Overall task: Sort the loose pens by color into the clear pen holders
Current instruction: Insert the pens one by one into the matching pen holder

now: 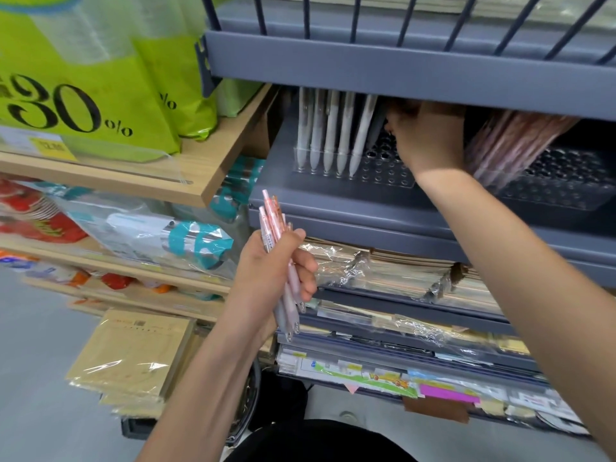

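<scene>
While my left hand (271, 271) grips the pink pens (270, 221) near me, my right hand (426, 138), grasp hidden, reaches far beside the clear holder (383, 176); a careless wrist could topple its white pens (330, 131).

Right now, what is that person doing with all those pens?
A person is sorting pens at a grey shop shelf. The left hand grips a bunch of pink pens. The right hand reaches deep into the shelf between two clear holders; whether it holds anything is hidden. The holder on the left has a row of white pens standing in it, with many holes free. The holder on the right has pinkish pens leaning in it.
</scene>
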{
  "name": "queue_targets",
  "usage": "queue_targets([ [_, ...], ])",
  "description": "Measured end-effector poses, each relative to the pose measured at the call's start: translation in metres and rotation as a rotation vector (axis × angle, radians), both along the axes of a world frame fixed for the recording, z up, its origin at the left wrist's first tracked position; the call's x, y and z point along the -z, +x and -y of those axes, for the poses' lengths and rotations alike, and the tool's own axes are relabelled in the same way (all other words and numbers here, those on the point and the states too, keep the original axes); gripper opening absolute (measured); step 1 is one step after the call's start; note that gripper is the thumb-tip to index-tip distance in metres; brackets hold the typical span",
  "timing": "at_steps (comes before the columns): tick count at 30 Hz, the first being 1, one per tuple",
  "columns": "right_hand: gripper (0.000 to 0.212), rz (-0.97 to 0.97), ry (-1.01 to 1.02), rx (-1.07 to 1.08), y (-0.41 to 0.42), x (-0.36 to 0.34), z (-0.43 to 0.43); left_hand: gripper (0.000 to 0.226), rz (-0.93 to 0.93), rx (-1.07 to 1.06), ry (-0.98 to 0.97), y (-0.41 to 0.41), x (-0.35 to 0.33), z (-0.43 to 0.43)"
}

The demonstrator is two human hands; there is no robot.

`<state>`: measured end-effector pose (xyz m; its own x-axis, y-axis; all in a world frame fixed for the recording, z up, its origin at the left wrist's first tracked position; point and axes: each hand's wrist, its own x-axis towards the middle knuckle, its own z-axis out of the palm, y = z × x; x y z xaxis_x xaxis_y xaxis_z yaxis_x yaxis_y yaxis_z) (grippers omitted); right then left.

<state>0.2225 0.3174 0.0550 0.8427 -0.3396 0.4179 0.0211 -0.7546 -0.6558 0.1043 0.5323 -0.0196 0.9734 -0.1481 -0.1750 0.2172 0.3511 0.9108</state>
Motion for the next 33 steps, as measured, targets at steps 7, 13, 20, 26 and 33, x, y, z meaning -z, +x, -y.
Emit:
queue_targets([
  [7, 0.033, -0.007, 0.058, 0.041, -0.006, -0.002, 0.001, 0.015, 0.06, 0.118, 0.042, -0.004, -0.001, -0.001],
  [13, 0.022, 0.012, 0.22, -0.244, -0.061, -0.007, -0.023, 0.029, 0.061, 0.197, 0.051, -0.005, 0.003, -0.001],
  [20, 0.019, -0.342, 0.117, -0.663, -0.091, 0.0, -0.033, 0.028, 0.094, 0.304, 0.049, -0.007, 0.005, 0.016],
  [26, 0.016, -0.32, 0.274, -0.545, -0.101, 0.011, -0.005, 0.015, 0.091, 0.32, 0.034, -0.007, 0.004, 0.04],
  [33, 0.014, -0.065, 0.593, -0.151, -0.119, 0.016, 0.049, 0.026, 0.11, 0.321, 0.103, -0.011, 0.009, 0.08],
])
